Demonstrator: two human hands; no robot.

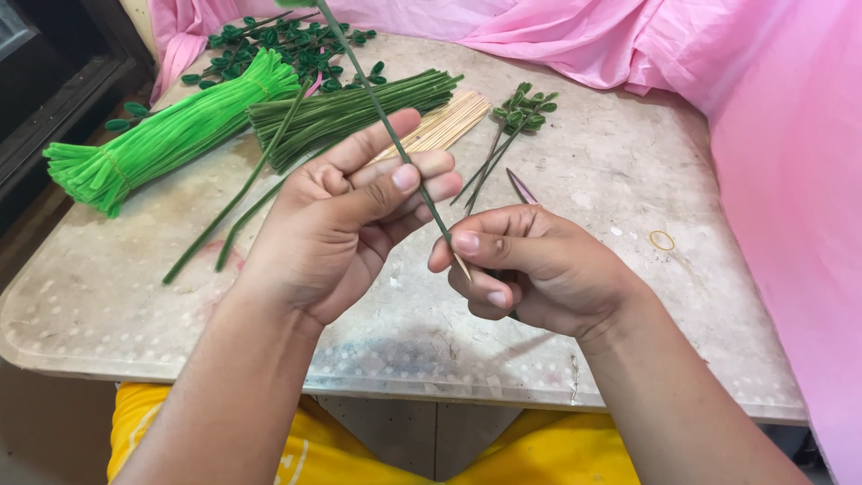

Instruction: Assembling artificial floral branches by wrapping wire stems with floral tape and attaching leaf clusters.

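Wrapping step: left hand [346,220] and right hand [530,269] both pinch thin dark-green wrapped wooden stick [395,139], above worn grey counter [620,171]; next needs steady twisting grip.

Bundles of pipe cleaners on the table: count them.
2. A bright green bundle lies at the far left; a dark green bundle lies just right of it, beside the wooden sticks. Others may be out of view.

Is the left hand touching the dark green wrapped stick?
Touching. The head view shows the left hand pinching the dark green wrapped stick between thumb and fingers, no gap visible; the right hand grips its bare lower end.
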